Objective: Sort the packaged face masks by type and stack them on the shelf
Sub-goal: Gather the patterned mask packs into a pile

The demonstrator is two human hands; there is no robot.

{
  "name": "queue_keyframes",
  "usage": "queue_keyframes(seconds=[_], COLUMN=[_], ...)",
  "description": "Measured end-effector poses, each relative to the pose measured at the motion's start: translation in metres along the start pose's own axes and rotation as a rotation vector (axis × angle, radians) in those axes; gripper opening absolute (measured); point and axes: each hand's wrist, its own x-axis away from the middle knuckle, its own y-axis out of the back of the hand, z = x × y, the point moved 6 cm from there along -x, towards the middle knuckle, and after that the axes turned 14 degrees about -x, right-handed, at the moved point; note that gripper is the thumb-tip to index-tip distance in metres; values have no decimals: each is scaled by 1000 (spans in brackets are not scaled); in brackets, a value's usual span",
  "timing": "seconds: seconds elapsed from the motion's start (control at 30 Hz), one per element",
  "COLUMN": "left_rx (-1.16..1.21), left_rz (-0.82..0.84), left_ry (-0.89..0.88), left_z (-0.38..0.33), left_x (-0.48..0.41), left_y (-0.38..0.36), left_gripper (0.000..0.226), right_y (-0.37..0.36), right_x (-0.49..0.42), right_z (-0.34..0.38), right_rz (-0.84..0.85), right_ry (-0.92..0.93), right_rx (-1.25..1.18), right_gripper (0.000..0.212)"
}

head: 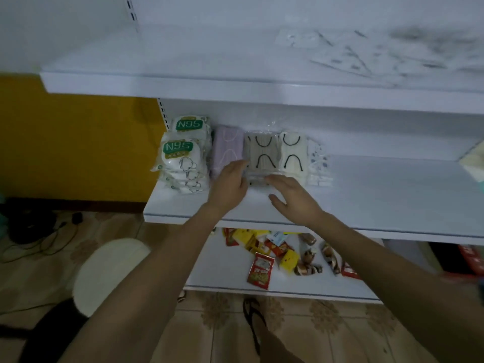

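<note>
The middle shelf (392,205) carries five stacks of packaged masks in a row. The grey mask stack (262,155), in clear wrapping with black ear loops, stands at the centre. At its 9 o'clock is the lilac stack (226,150), then two white stacks (183,155) with green labels reading "N95". At its 3 o'clock are the cream stack (293,153) and the patterned white stack (318,166).

The left hand (230,184) reaches the grey stack's left edge; whether it grips cannot be told. The right hand (293,197) lies flat, fingers straight, on the wrapper's near edge.

Blurred loose masks (366,53) lie on the top shelf at 1 o'clock.
</note>
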Motion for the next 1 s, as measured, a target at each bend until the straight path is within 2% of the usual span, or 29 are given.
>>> queue_keyframes(seconds=[0.13,0.2,0.33,0.4,0.47,0.57,0.67,0.77,0.9,1.0], left_rx=[-70,-74,-91,-119,-132,-184,-289,-396,-427,-401], left_rz=[-92,-123,-352,-443,-467,-345,-90,197,317,393], left_ry=[-185,-257,-438,-475,-467,-314,-144,-21,27,63], left_z=[-63,-97,-164,-190,-212,-224,-220,-210,-200,-187], left_x=[5,1,-7,-22,-46,-103,-154,-175,-183,-184], left_y=[33,48,87,103,117,123,105,72,62,76], left_gripper=[39,51,42,41,43,41,48,60,63,72], right_y=[62,98,180,220,260,314,354,370,370,356], right_x=[24,34,54,61,62,57,45,23,-17,-50], right_z=[46,66,86,84,69,34,0,-23,-44,-59], right_rz=[-88,-137,-311,-371,-406,-434,-411,-303,-169,-11], right_ry=[160,204,197,188,135,-12,-103,-127,-198,-279], right_rx=[92,101,112,147,162,110,103,169,191,236], right_gripper=[45,45,45,46,43,42,35,31,31,45])
